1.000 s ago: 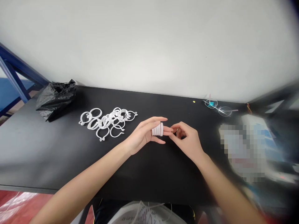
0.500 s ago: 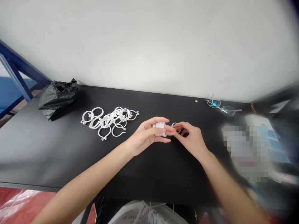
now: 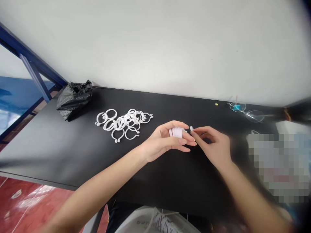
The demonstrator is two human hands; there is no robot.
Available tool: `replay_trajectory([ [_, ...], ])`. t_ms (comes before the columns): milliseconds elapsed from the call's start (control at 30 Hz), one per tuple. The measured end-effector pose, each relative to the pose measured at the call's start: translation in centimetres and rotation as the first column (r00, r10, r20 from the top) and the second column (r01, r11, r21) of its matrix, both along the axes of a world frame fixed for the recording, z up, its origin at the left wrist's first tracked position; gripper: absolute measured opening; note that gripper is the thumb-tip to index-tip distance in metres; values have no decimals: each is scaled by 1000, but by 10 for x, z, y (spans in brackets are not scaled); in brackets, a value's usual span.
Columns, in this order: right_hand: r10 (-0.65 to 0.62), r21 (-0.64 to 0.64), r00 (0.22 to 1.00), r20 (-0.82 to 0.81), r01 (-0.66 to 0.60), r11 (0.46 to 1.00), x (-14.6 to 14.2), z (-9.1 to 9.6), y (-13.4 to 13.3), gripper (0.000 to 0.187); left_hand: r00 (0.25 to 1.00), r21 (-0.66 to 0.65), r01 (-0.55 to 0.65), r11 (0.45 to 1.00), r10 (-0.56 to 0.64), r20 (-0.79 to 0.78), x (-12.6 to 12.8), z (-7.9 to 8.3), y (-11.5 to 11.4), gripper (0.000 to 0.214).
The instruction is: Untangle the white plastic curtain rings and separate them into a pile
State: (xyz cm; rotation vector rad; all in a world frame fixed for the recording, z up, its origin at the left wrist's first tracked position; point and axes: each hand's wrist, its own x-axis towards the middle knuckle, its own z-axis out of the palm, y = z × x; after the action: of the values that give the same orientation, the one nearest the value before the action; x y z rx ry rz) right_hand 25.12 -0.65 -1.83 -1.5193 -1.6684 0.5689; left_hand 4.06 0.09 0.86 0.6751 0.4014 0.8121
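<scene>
My left hand point(image 3: 167, 140) has several white curtain rings point(image 3: 177, 132) stacked side by side round its fingers, with the thumb pressed against them. Between thumb and fingertips, my right hand point(image 3: 215, 142) pinches one more white ring point(image 3: 191, 128), which shows only as a short edge. That ring is just off the fingertips of my left hand, apart from the stack. To the left, a loose pile of white plastic rings point(image 3: 120, 123), many with a small eyelet, lies on the black table point(image 3: 80, 145).
A crumpled black plastic bag point(image 3: 74, 98) sits at the table's back left. Eyeglasses point(image 3: 245, 111) and a small yellow bit point(image 3: 216, 104) lie near the wall point(image 3: 155, 48). A pixelated pale object point(image 3: 279, 165) is at right. Below is a white printed bag point(image 3: 155, 221).
The view has shifted, so the table's things appear further right. My right hand has turned the ring from showing its round outline to edge-on. My left hand still bears the stack.
</scene>
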Motion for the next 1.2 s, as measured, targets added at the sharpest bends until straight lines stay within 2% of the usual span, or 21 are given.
replay_trajectory([
  [200, -2, -2, 1000, -14, 2, 1000, 1, -4, -1, 11, 1000, 38, 7, 999, -7, 2, 1, 5, -2, 28],
  [533, 7, 8, 1000, -22, -7, 1000, 0, -7, 0, 14, 999, 98, 19, 995, -15, -44, -1, 5, -5, 23],
  [867, 14, 5, 1000, -21, -14, 1000, -2, -5, -1, 10, 1000, 95, 1, 995, 0, -13, -1, 5, -6, 15],
  [1100, 18, -5, 999, -34, -18, 1000, -1, -5, -2, 12, 998, 73, 58, 996, -59, 5, 0, 10, -7, 4],
  [1200, 15, 11, 999, -37, -15, 1000, -1, -6, -2, 12, 997, 51, 61, 997, -63, 38, 2, 9, -6, 10],
])
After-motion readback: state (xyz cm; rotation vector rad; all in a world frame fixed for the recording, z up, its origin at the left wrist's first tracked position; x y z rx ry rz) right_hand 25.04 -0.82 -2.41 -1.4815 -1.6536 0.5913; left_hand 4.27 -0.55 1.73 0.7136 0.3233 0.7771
